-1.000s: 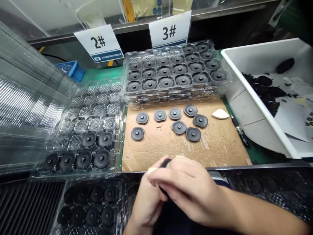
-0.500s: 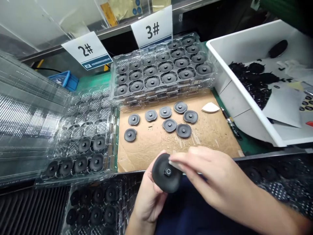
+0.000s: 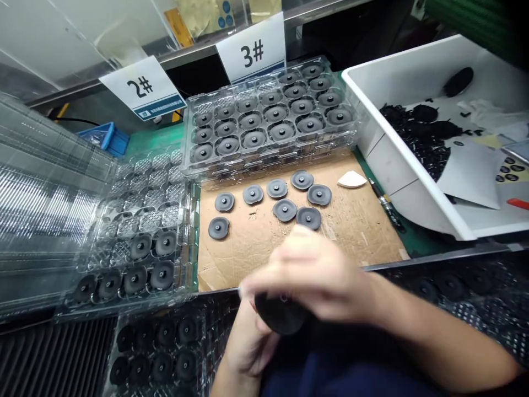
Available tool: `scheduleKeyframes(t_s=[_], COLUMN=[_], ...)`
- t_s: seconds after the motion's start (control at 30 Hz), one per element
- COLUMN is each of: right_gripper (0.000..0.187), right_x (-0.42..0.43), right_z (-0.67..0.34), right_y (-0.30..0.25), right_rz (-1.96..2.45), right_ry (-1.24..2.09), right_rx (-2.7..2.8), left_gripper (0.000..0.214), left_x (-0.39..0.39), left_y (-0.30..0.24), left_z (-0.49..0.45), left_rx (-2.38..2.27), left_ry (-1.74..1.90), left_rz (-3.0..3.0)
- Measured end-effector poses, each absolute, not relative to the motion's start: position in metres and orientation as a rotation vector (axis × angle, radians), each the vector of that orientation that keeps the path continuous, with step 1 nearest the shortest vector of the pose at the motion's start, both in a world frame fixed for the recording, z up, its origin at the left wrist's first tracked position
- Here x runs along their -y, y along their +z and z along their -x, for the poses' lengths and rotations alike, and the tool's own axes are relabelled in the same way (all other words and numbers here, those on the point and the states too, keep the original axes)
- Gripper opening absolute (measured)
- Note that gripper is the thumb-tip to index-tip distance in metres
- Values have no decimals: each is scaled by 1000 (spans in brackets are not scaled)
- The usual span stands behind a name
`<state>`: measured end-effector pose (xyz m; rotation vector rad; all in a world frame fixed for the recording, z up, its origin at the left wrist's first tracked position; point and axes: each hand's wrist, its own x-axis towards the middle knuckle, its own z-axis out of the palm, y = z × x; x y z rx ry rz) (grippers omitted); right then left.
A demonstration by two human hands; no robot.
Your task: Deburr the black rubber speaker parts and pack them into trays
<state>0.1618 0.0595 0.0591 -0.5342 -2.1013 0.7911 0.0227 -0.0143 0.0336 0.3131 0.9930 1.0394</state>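
Note:
Close to the bench's front edge, my left hand (image 3: 248, 336) grips a round black rubber disc (image 3: 283, 321) from beneath and behind. My right hand (image 3: 320, 275) reaches across the top of that disc, smeared by motion, and hides its upper half and centre stud. Whether the right fingers pinch anything cannot be made out. Beyond my hands, several similar discs with small centre studs lie on a cardboard sheet (image 3: 231, 259); the nearest disc (image 3: 308, 219) is just past my right hand. A white wedge-shaped piece (image 3: 351, 179) rests at the cardboard's right.
Behind the cardboard stand stacked clear trays (image 3: 264, 149) holding discs. Another clear tray (image 3: 144, 220), partly filled, sits at left. A white bin (image 3: 407, 165) with black scraps and papers stands at right, a pen-like tool (image 3: 388, 207) beside it. A lower tray (image 3: 155, 342) holds more discs.
My right hand has swept left over the disc, from its upper right edge to across its top. My left hand keeps the disc in nearly the same place. The view has shifted slightly.

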Motion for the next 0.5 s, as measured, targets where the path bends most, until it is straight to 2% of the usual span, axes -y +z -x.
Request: scheduleKeyframes(t_s=[0.13,0.3,0.4,0.5], right_gripper=[21,21,22,26], right_x=[-67,-47,-43,-48], right_z=[-169,-171,-166,-153], right_y=[8,-59,-41,15], right_rz=[1195,1223,1288,1198], right_ry=[914,1071,1054,901], right_rx=[1950,2086,2034,2009], left_gripper=[54,63,63,65], left_x=[18,23,22,17], left_y=[34,19,15,17], left_z=[-11,8,12,11], left_rx=[-861,-711,-724,-877], left_ry=[1059,1078,1093,1126], left_rz=[-192,-108,-123,-177])
